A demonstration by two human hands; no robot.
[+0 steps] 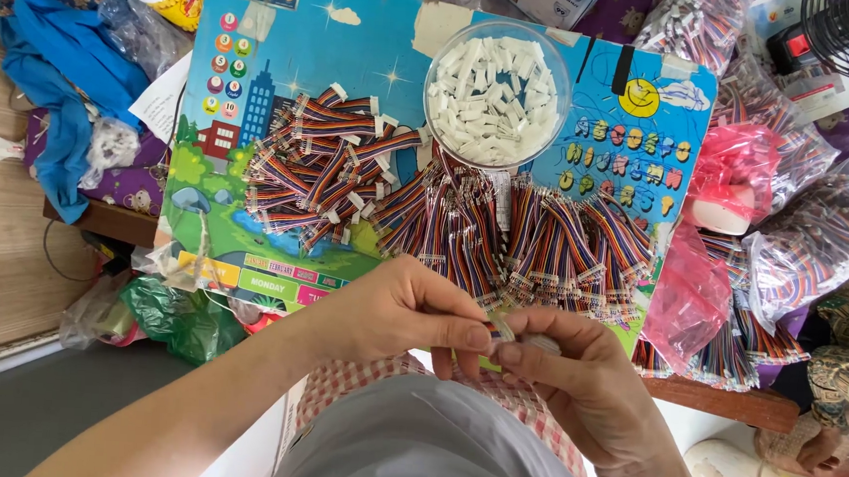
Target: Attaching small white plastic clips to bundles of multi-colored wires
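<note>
The left hand (403, 310) and right hand (573, 367) are meeting at the near edge of the colourful play board (244, 171), both pinching one small white connector (503, 328) between their fingertips. Beyond them, loose rainbow ribbon wires (531, 239) are lying just below a clear bowl of white connectors (497, 92).

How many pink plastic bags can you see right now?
2: one pink bag at the board's right edge, over a white object; another pink bag below it, by the table edge. More may be hidden under bundles.
</note>
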